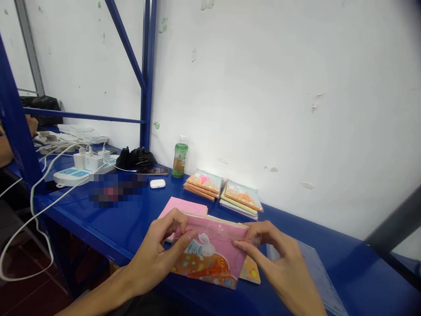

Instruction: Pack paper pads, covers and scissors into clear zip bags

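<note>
A pink card packet [223,250] in a clear plastic sleeve, with a white rabbit picture and an orange lower part, is held upright over the blue table. My left hand [161,250] pinches its upper left corner between thumb and fingers. At the upper right corner my right hand [274,254] grips the sleeve's edge. Behind the packet lie pink cards [184,205], partly covered by it. A yellow card [250,270] shows from beneath its lower right side.
Two stacks of wrapped cards [204,183] [242,195] lie near the wall, beside a green bottle [180,157]. Farther left are a phone [152,171], white case [158,184], black bag [136,157] and power strip [74,176]. Clear plastic [315,272] lies right. Another person's arm [5,151] shows far left.
</note>
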The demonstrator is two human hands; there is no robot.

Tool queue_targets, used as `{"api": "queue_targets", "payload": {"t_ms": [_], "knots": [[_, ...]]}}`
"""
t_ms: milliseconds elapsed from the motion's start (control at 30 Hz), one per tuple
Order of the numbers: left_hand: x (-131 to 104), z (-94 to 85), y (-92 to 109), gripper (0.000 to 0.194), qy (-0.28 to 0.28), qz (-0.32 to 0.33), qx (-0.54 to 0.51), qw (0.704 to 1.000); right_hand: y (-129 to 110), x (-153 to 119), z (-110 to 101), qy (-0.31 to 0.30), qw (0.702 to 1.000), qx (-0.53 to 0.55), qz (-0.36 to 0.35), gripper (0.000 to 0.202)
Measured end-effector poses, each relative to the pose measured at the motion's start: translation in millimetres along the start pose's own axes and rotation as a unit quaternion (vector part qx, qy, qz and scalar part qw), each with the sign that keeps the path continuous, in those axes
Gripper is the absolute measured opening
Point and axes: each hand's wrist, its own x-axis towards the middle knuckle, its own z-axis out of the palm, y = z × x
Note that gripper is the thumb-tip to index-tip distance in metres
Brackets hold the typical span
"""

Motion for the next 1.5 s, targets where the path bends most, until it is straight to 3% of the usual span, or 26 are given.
{"api": "queue_targets", "payload": {"t_ms": [100, 333, 500, 600, 733, 867, 967, 1067, 1167, 1300, 1433, 1500], "knots": [[0.3, -1.9, 1.5, 0.029, 0.002, 0.030, 0.031, 0.999, -2.9, 0.3, -3.3, -0.003, 1.000, 0.003, -0.022, 0.015], [-0.6, -0.4, 4.0, 0.037, 0.031, 0.062, 0.065, 0.995, -9.5, 0.9, 7.4, 0.056, 0.996, -0.053, -0.041, 0.035], [-0.5, 3.3, 8.4, 0.037, 0.039, 0.027, 0.038, 0.998, -5.6, 2.1, 10.8, 0.060, 0.997, -0.049, -0.023, 0.041], [9.4, 0.9, 14.3, 0.037, 0.066, 0.003, 0.014, 0.998, -2.9, 2.1, 6.7, 0.081, 0.996, -0.046, -0.011, 0.030], [53.7, -10.2, 15.7, 0.032, 0.111, -0.055, -0.028, 0.992, -2.6, -1.0, -3.4, 0.153, 0.987, -0.038, 0.024, 0.017], [136.6, -18.2, 0.1, 0.012, 0.105, -0.099, 0.007, 0.989, -0.7, -4.5, -9.8, 0.180, 0.982, -0.031, 0.044, 0.023], [204.7, -16.4, -19.4, 0.031, 0.083, -0.138, 0.077, 0.984, 3.3, -3.4, -8.6, 0.156, 0.987, -0.032, 0.021, 0.027], [252.6, -10.3, -42.3, 0.036, 0.024, -0.174, 0.158, 0.972, 6.0, 0.0, -4.4, 0.126, 0.992, -0.026, 0.009, 0.029], [271.6, -2.8, -66.7, 0.037, -0.042, -0.191, 0.245, 0.950, 6.5, 1.8, -1.8, 0.102, 0.994, -0.031, 0.002, 0.033], [276.2, 6.6, -90.9, 0.037, -0.087, -0.181, 0.350, 0.915, 6.1, 0.1, -4.4, 0.100, 0.994, -0.049, 0.001, 0.034], [273.6, 5.7, -93.0, 0.037, -0.066, -0.130, 0.437, 0.888, 6.2, -1.2, -8.8, 0.107, 0.990, -0.083, 0.026, 0.036], [260.1, 0.7, -87.7, 0.038, -0.038, -0.089, 0.470, 0.877, 6.7, -0.9, -9.8, 0.094, 0.989, -0.100, 0.045, 0.036]]}}
